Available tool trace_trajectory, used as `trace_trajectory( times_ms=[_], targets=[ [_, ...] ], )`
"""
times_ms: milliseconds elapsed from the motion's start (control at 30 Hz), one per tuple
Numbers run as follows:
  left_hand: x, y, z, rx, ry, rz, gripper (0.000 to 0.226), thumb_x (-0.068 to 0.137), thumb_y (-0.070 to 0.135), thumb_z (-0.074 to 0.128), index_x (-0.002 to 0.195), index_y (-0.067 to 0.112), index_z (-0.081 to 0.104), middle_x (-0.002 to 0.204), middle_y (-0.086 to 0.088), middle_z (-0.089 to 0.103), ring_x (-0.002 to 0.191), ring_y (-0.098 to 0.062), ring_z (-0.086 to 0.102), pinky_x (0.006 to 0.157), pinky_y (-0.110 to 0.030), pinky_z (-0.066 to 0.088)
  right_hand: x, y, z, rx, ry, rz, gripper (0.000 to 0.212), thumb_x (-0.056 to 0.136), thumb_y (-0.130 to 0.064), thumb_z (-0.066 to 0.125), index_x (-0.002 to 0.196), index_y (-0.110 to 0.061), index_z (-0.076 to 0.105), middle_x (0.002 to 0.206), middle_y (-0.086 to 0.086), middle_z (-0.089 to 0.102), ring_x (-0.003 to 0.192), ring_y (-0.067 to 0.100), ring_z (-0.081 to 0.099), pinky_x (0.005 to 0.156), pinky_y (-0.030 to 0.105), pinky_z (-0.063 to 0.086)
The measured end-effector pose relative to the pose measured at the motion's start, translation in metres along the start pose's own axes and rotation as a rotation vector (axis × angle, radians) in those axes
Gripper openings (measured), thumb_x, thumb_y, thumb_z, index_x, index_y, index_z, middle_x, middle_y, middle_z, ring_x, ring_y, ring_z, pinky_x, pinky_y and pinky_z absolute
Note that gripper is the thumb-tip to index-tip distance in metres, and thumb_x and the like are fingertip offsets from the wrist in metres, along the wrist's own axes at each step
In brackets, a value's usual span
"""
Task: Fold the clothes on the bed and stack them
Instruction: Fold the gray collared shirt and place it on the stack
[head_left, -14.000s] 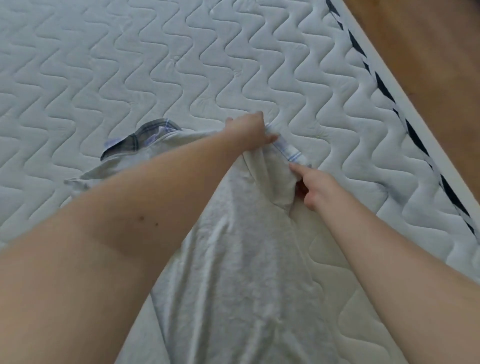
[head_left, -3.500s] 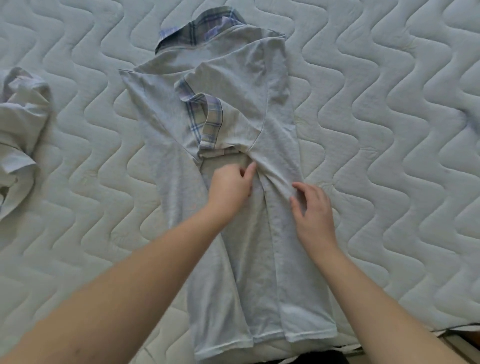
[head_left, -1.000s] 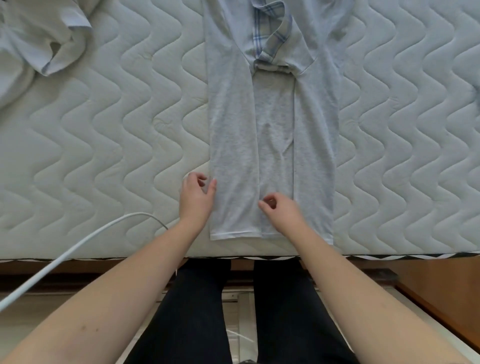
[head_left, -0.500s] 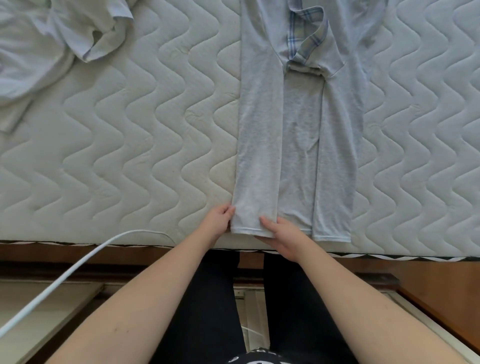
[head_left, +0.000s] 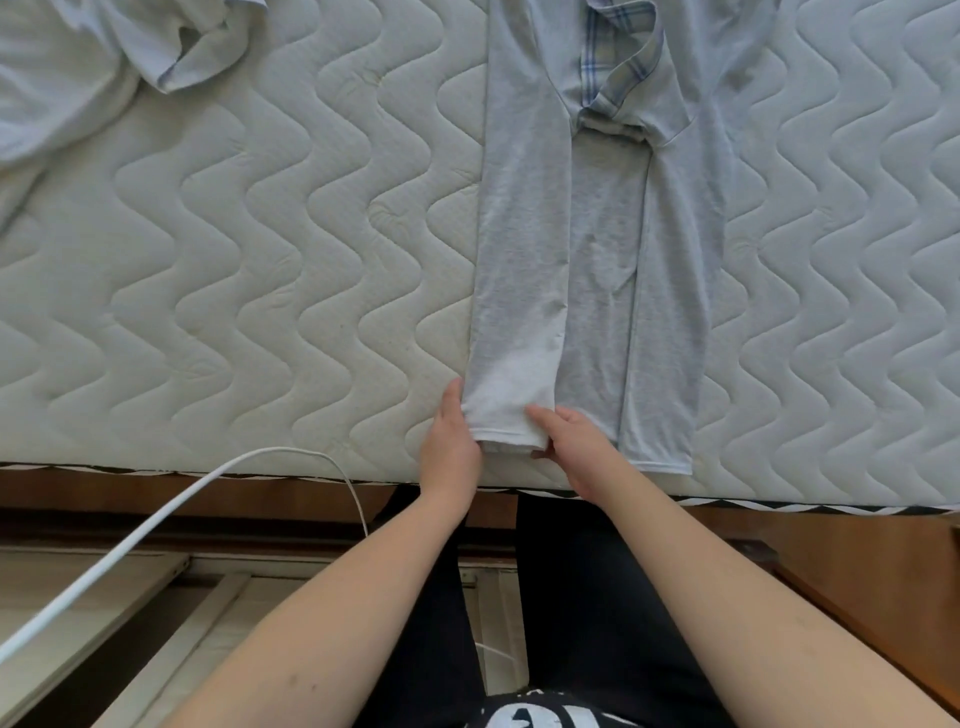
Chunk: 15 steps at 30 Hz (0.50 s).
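The grey shirt (head_left: 597, 249) is lying lengthwise on the quilted mattress (head_left: 249, 270), its sides folded inward and its hem just beyond the fingertips. The left hand (head_left: 451, 441) is gripping the hem's left corner, thumb on top and fingers curled beneath the cloth. The right hand (head_left: 574, 441) is pinching the same folded flap just beside it, thumb lying over the fabric. Far up and left of the fingers, a crumpled white garment (head_left: 88, 57) is lying.
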<state>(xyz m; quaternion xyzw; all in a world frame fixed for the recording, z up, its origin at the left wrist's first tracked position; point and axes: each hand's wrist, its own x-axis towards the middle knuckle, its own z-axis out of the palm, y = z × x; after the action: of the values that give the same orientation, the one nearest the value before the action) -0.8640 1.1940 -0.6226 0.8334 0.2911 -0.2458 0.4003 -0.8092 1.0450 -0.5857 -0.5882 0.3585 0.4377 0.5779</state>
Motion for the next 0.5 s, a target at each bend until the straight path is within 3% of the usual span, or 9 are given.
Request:
trace_trajectory(
  times_ms=[133,233,367,500],
  targets=[
    [-0.006,-0.012,-0.014,0.161,-0.033,0.085,0.061,0.094,0.016,0.050,0.147,0.032,0.026,0.124,0.001,0.060,0.101,-0.025,0.058,0.081,-0.043,0.051,0.005,0.015,-0.014,-0.367,0.122,-0.064,0.014,0.095,-0.029,0.060,0.088,-0.021,0.068,0.082,-0.002,0.069,0.064,0.008,0.062,0.050,0.020,0.047],
    [-0.012,-0.027,-0.023,0.327,-0.071,0.202,0.063,0.090,0.019,0.059,0.147,0.023,0.032,0.116,-0.004,0.060,0.096,-0.029,0.060,0.073,-0.044,0.052,0.007,0.030,-0.014,-0.402,0.146,-0.036,0.020,0.094,-0.030,0.064,0.084,-0.013,0.064,0.074,-0.001,0.066,0.055,0.007,0.067,0.045,0.020,0.046],
    [-0.011,-0.029,-0.027,0.408,-0.091,0.248,0.060,0.088,0.015,0.062,0.144,0.017,0.040,0.114,-0.010,0.061,0.091,-0.034,0.062,0.069,-0.044,0.050,0.011,0.034,-0.010,-0.415,0.141,-0.043,0.024,0.092,-0.035,0.065,0.077,-0.017,0.061,0.064,-0.003,0.064,0.055,0.008,0.068,0.045,0.022,0.047],
    [-0.012,-0.031,-0.030,0.386,-0.096,0.263,0.064,0.087,0.009,0.058,0.146,0.022,0.037,0.114,-0.011,0.060,0.088,-0.035,0.062,0.066,-0.043,0.049,0.019,0.032,-0.004,-0.526,0.150,-0.019,0.029,0.091,-0.043,0.063,0.076,-0.019,0.061,0.053,-0.004,0.065,0.055,0.009,0.067,0.054,0.027,0.050]
  ],
)
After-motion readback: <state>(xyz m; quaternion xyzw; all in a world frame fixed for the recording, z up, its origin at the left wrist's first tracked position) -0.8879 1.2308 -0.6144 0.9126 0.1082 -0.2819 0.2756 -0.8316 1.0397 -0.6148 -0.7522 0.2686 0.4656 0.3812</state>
